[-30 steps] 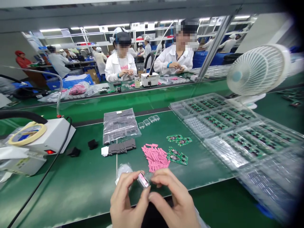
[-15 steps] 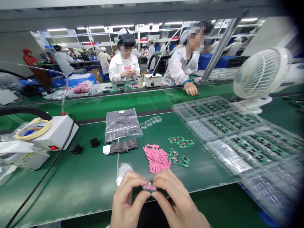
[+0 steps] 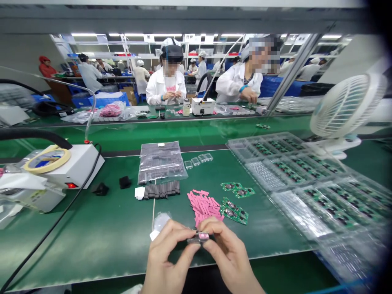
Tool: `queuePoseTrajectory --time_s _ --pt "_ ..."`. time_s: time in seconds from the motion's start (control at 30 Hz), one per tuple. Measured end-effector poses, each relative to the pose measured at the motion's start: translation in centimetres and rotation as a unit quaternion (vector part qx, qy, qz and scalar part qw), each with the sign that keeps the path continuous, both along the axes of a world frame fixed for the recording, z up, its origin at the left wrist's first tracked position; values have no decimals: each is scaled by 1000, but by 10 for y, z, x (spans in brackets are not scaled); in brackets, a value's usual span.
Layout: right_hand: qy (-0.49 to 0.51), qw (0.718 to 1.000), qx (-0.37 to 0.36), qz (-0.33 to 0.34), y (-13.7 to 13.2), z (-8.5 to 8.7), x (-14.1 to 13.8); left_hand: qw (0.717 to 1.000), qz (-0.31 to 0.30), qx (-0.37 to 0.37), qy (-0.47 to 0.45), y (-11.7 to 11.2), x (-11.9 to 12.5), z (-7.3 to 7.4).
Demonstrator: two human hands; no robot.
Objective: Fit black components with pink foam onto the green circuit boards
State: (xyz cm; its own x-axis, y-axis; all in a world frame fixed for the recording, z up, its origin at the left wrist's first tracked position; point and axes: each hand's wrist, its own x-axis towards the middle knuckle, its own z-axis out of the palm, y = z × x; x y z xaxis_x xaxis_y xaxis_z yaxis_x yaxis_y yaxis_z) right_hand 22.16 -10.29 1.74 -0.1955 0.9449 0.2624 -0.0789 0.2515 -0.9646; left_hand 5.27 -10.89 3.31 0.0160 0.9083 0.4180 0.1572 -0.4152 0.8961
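Note:
Between my fingertips, near the front edge of the green bench, is a small flat part with a clear edge and a pink strip. My left hand pinches its left end, while my right hand grips the right end. Just beyond my fingers lies a heap of pink strips. Green circuit boards rest to the right of the heap. A crumpled clear bag sits beyond my left hand. My fingers cover the ends of the held part.
Clear trays of circuit boards fill the right side, near a white fan. Dark strips lie before a bag of more strips. Left stands a white box with a cable. Co-workers sit across the belt.
The held part has tilted and turned between my fingers, showing more of its clear edge. My view shifted slightly. Across the belt, a co-worker's hand drew back, leaving a board on the belt.

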Motion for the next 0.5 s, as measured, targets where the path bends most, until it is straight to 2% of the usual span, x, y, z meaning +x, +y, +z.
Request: queuePoseTrajectory --time_s 0.2,0.37,0.5 --pt "-37 999 -16 -6 7 5 1 993 16 103 49 4 0 1" --pt "-75 995 -49 -41 10 5 -2 985 21 135 108 11 -5 4" --pt "-145 989 2 -36 14 11 1 966 -56 172 183 20 -18 14"
